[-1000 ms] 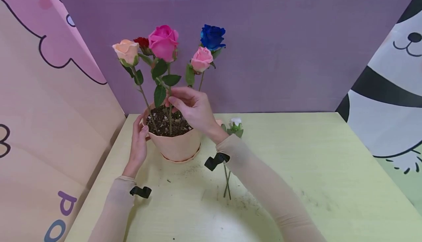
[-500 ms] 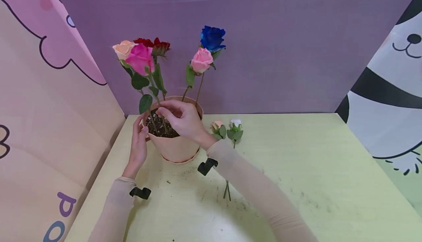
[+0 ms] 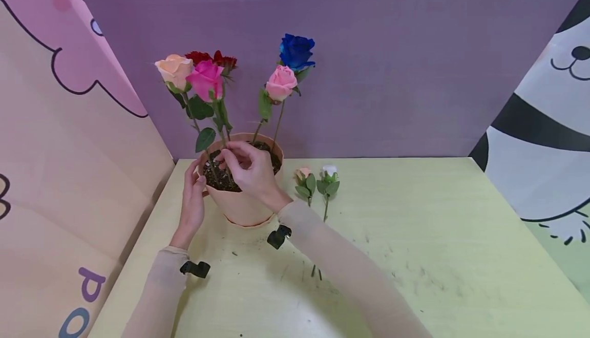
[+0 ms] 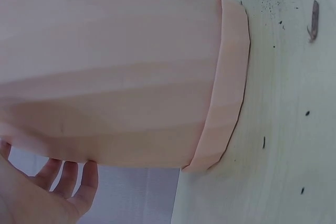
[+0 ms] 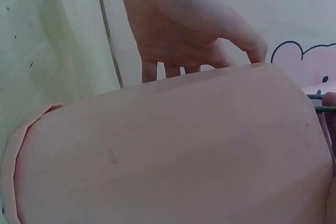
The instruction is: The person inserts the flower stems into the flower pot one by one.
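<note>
Two hands busy; L hand [image 3: 190,207], w/ fingers spread, touched side of pot [image 3: 241,207]; R hand [image 3: 252,171] pinched magenta rose [image 3: 206,79] by stem, over pot. Stem's btm was hard to make out; L sleeve [image 3: 159,292] cut off.

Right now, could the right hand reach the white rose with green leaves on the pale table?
Probably yes: the white rose lies with its bloom uncovered, but the right hand would probably first have to release the magenta rose.
</note>
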`<state>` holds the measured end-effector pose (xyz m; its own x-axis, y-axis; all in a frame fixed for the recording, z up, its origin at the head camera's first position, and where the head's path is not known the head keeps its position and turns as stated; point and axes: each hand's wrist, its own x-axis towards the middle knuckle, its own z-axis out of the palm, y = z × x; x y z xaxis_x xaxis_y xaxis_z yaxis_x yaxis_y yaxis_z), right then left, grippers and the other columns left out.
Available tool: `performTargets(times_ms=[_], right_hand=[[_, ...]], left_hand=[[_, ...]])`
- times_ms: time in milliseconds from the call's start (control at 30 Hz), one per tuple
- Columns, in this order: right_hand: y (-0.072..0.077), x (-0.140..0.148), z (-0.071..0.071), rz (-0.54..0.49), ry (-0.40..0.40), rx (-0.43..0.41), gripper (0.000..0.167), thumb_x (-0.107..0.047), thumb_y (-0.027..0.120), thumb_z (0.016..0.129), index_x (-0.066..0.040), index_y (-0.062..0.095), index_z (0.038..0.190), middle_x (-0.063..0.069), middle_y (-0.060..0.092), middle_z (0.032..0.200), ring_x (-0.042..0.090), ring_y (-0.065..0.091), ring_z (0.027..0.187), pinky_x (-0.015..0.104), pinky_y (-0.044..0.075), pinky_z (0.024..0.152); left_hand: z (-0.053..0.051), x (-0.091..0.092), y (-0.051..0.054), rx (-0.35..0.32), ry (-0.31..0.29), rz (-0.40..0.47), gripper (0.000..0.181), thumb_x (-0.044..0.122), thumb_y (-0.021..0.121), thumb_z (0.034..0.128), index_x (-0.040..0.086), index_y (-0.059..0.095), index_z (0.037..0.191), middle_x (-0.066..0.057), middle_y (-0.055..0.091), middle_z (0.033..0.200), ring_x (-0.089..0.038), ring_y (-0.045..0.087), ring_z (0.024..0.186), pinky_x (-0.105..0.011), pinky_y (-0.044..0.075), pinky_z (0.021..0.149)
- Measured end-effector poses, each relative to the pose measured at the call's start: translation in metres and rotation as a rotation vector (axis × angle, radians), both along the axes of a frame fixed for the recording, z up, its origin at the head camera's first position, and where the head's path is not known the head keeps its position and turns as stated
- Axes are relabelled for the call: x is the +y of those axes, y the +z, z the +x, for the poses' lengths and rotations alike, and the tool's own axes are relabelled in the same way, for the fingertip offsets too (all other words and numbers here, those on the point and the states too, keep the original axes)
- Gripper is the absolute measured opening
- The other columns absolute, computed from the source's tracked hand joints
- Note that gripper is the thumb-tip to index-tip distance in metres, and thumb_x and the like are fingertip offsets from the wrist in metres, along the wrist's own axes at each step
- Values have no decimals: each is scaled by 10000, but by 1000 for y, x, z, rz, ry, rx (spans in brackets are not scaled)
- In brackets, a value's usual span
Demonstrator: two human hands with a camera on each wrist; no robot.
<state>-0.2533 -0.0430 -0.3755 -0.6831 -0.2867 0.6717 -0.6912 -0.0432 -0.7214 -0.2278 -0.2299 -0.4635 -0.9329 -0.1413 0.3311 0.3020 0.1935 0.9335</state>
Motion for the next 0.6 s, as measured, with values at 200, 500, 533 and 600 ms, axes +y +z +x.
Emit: performTargets(times_ms=[200,500,533,600], right_hand=[[3,-1,-1,-1,-23,-35,204,-68,614,1061,57,715,1187,229,796,1028,366,785,868,249,625,739],[-4,-1,-1,39,-69,-33,226,-68,636,1046,73,704,1208,209,806,1035,350,793,861,187,593,707],[-4,-1,0,50,-74,-30,231,-71,637,1046,71,701,1218,206,806,1041,345,793,863,189,597,716],[-5,-2,0,78,-78,-25,233,-67,636,1048,70,696,1226,199,806,1049,335,793,867,184,601,742]], left_hand=[[-1,1,4,14,-5,5,552,263,314,1142,182,254,1685,-79,334,1716,-77,459,1339,-486,411,1055],[3,1,4,-36,10,-7,563,284,321,1146,174,234,1691,-221,420,1617,-17,504,1243,-381,429,1018],[3,1,4,-39,9,-6,565,286,320,1144,177,232,1691,-223,419,1618,-43,507,1258,-395,426,1029],[4,1,4,-45,7,-5,565,289,315,1143,183,230,1692,-222,418,1620,-129,513,1303,-429,423,1051]])
